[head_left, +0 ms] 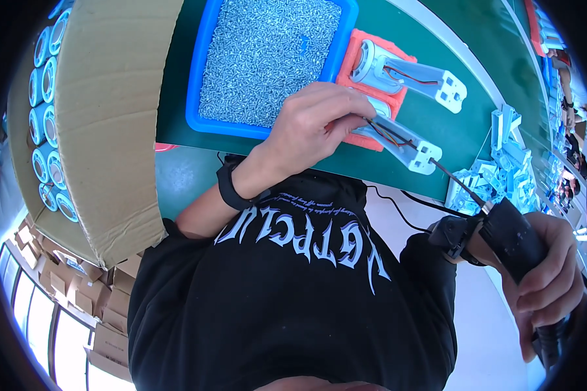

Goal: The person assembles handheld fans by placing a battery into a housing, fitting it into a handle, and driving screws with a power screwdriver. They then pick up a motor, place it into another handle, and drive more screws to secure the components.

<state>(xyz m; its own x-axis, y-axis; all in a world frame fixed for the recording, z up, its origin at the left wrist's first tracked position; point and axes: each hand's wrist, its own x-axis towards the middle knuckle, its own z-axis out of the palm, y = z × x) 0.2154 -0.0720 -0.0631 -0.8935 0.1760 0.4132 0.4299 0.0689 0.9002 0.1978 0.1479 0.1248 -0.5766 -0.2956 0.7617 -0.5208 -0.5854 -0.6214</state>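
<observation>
My right hand [551, 274] is wrapped round a black electric screwdriver [512, 234] at the right. Its long thin bit runs up and left through the square-holed end of a white plastic housing [419, 156]. Inside the housing's open handle, thin coloured wires [386, 132] lie beside the shaft. My left hand [316, 127] reaches over the round end of this housing, thumb and fingers pinched close to the wires. Whatever sits between those fingertips is hidden. A second white housing [449, 91] of the same kind, also with wires in it, rests farther back.
Both housings lie on an orange-red holder [398, 55] on the green table [437, 127]. A blue tray [193, 98] full of small screws stands left of it. White plastic pieces [502, 169] are heaped at the right. A cardboard box [114, 130] with cylindrical parts [49, 124] is at far left.
</observation>
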